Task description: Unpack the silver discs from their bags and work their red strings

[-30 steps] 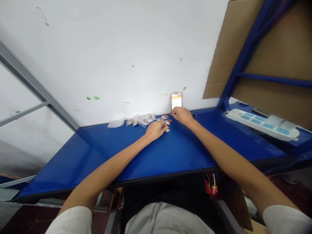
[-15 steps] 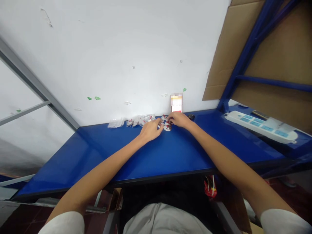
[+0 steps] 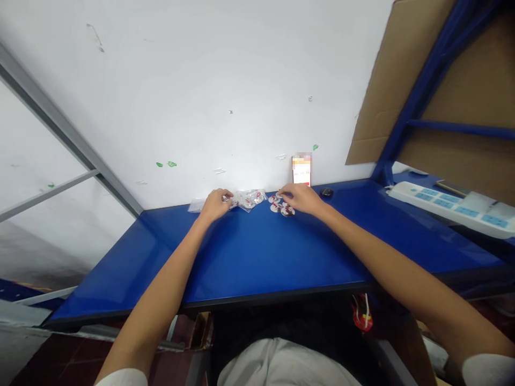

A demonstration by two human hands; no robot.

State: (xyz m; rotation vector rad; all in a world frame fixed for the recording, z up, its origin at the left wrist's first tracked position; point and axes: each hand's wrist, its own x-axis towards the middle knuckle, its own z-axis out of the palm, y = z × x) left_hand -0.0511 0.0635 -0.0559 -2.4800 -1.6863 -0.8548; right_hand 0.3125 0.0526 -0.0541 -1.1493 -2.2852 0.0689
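Note:
Several small round white discs with red marks or cords (image 3: 276, 207) lie in a loose cluster at the back of the blue table. My right hand (image 3: 300, 197) is over their right side, thumb and fingertips pinched at the edge of one disc. Farther left, my left hand (image 3: 216, 205) has its fingers curled together at the left end of a row of clear plastic packets (image 3: 251, 198) with similar red-and-white pieces inside. What its fingertips hold is too small to make out. Flat clear bags (image 3: 195, 205) lie just left of that hand, partly covered by it.
A lit phone (image 3: 301, 170) leans upright against the white wall behind my right hand. A small black object (image 3: 326, 192) sits to its right. On the far right are a white power strip (image 3: 450, 206) and a blue metal frame (image 3: 418, 91) with cardboard.
My left hand has moved left from the disc cluster to the packets. My right hand stays by the discs, now at their upper right. The whole view has shifted slightly.

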